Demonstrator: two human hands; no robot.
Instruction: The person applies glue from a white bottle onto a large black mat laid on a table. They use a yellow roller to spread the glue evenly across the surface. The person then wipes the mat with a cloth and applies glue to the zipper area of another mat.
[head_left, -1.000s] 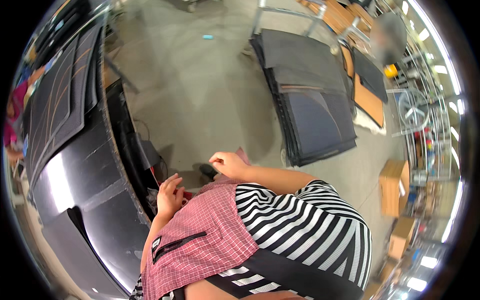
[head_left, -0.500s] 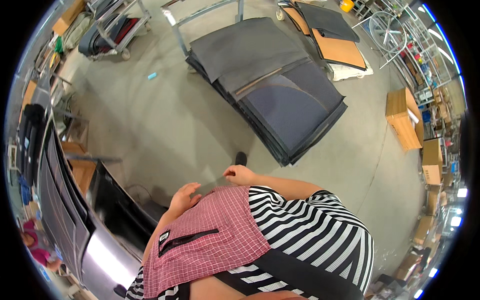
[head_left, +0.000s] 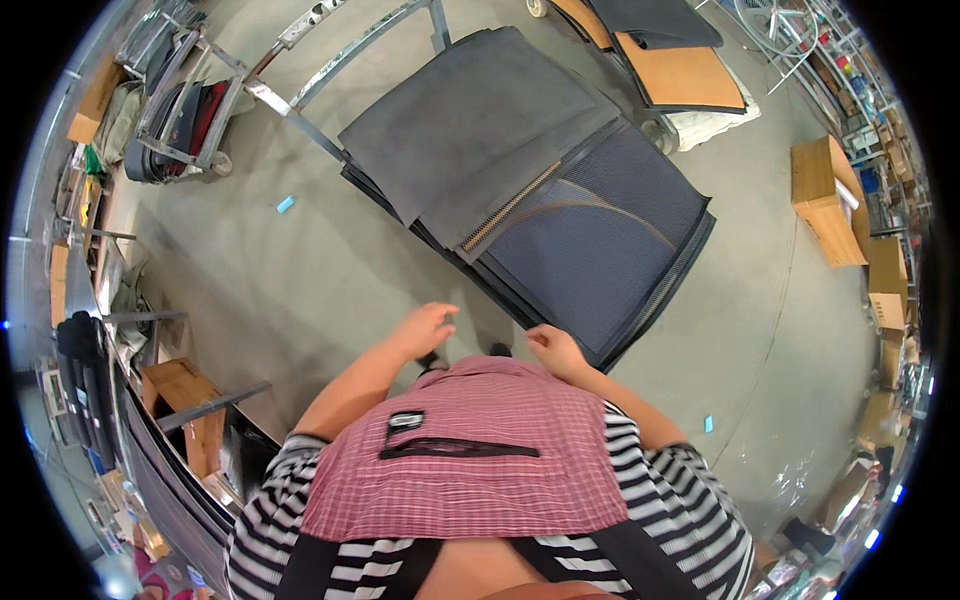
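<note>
A thick stack of dark mats (head_left: 600,250) lies on a wheeled metal cart in front of me. Grey sheets with a toothed strip cover its far left part; the blue-grey textured top shows at the near right. My left hand (head_left: 425,330) hangs over the floor left of the stack's near corner, fingers apart and holding nothing. Close to the stack's near left edge is my right hand (head_left: 557,350), its fingers loosely bent and nothing visible in them. Whether it touches the mats I cannot tell.
The cart's metal handle frame (head_left: 330,70) rises at the far left of the stack. Another pile with a tan board (head_left: 680,75) stands beyond. An open cardboard box (head_left: 825,200) is at right. A wooden box (head_left: 190,405) and dark sheets stand at left.
My body has turned and moved closer to the mat stack. Both hands have come forward, the right one up to the stack's near edge. The dark sheets at left have slid toward the lower left.
</note>
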